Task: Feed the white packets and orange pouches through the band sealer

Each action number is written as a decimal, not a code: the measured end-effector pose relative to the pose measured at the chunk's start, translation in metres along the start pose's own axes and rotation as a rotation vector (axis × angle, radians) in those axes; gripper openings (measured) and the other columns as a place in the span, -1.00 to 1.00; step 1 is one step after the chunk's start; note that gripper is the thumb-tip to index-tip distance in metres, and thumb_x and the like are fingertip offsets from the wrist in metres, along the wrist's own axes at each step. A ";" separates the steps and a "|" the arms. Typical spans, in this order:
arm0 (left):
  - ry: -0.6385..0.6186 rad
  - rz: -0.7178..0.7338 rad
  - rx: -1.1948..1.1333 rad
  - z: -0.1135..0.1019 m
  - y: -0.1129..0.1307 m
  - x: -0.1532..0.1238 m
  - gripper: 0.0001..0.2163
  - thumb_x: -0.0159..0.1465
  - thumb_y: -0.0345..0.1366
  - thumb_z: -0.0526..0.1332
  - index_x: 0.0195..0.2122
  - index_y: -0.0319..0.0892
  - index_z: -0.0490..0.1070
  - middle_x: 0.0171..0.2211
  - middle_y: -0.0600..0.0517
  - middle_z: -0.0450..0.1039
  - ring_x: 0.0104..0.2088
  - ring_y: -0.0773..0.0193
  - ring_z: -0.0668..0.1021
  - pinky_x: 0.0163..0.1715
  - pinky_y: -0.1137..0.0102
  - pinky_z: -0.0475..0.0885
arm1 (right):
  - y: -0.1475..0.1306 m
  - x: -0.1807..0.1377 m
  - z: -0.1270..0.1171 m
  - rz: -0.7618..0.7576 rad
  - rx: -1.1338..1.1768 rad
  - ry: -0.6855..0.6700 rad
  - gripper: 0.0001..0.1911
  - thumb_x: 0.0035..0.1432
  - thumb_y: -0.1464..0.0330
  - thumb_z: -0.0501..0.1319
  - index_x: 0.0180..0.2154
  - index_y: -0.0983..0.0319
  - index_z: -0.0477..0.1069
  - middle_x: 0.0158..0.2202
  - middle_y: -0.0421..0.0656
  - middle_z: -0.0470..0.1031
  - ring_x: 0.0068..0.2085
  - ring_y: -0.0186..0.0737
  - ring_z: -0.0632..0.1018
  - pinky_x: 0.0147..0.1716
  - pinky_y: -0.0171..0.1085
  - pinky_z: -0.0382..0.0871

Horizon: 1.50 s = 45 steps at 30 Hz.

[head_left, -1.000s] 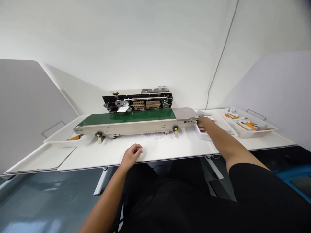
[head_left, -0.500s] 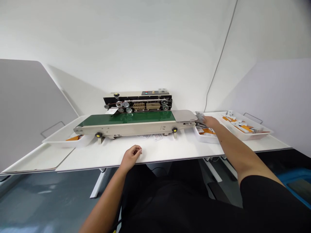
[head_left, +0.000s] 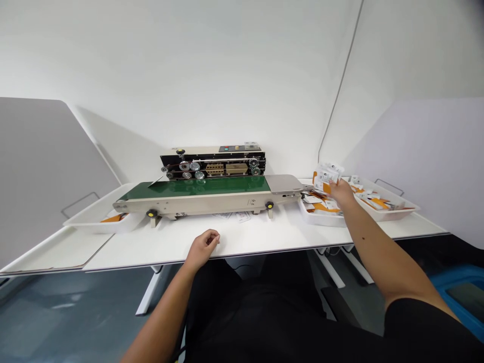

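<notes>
Head view: your right hand [head_left: 342, 194] is raised above the near right tray [head_left: 321, 222], with the fingers closed on a bundle of white-and-orange packets [head_left: 325, 176]. The bundle sits just over the hand, off the tray floor and to the right of the metal end plate [head_left: 283, 184] of the sealing machine [head_left: 212, 164]. Your left hand [head_left: 203, 248] rests at the front edge of the white table [head_left: 257, 237], its fingers curled narrow and holding nothing that you can see. Check the trays to judge progress. The near right tray holds a loose heap of packets, and the far right tray [head_left: 393, 216] holds more, with orange and white pieces lying across it. The left tray [head_left: 94, 228] shows only a small amount of orange at this angle. A pale slip [head_left: 156, 181] lies at the left end of the green belt [head_left: 196, 188], but you cannot tell at this size whether it is a packet. Loose papers [head_left: 242, 217] lie on the table under the front of the machine. Most of the visible stock remains on the right side, so a large share of the handling appears to be left. A blue bin [head_left: 457, 277] stands low at the right, beyond the table.
</notes>
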<state>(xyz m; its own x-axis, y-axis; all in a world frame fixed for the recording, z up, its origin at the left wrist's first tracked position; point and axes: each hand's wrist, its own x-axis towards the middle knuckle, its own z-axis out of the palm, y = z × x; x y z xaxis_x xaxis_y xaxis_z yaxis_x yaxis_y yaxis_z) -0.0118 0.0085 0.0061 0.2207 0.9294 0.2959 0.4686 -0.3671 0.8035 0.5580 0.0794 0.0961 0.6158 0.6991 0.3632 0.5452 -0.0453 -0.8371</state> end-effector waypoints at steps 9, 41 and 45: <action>0.048 0.011 -0.012 0.001 -0.006 0.003 -0.78 0.33 -0.07 0.21 -0.20 -0.11 0.45 -0.34 0.05 0.53 -0.31 0.21 0.56 -0.28 0.37 0.42 | -0.085 -0.113 0.039 -0.274 0.295 -0.300 -0.53 0.32 0.05 0.20 0.01 0.29 0.51 -0.15 -0.01 0.65 -0.23 -0.11 0.68 -0.17 -0.16 0.60; -0.329 0.408 0.549 0.001 -0.002 0.024 -0.36 0.31 -0.24 0.32 0.40 -0.02 0.17 0.41 -0.16 0.16 0.40 -0.11 0.23 0.35 -0.09 0.22 | -0.092 -0.254 0.201 -0.936 -0.115 -1.039 -0.49 0.21 0.23 0.30 0.17 0.24 0.51 0.51 -0.05 -0.07 0.49 0.21 -0.09 0.42 0.13 -0.01; -0.329 0.416 0.508 -0.002 -0.005 0.033 -0.37 0.33 -0.34 0.25 0.41 -0.02 0.12 0.41 -0.15 0.16 0.41 -0.09 0.22 0.35 -0.09 0.23 | -0.096 -0.250 0.195 -0.835 -0.018 -1.074 -0.38 0.16 0.09 0.35 0.18 0.25 0.48 0.50 -0.02 -0.07 0.50 0.21 -0.15 0.41 0.17 0.02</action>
<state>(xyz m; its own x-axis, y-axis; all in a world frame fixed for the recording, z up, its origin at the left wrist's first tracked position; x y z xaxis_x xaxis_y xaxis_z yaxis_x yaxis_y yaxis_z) -0.0085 0.0412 0.0123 0.6745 0.6790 0.2897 0.6114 -0.7338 0.2964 0.2410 0.0481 0.0058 -0.6369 0.7284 0.2528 0.5470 0.6579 -0.5177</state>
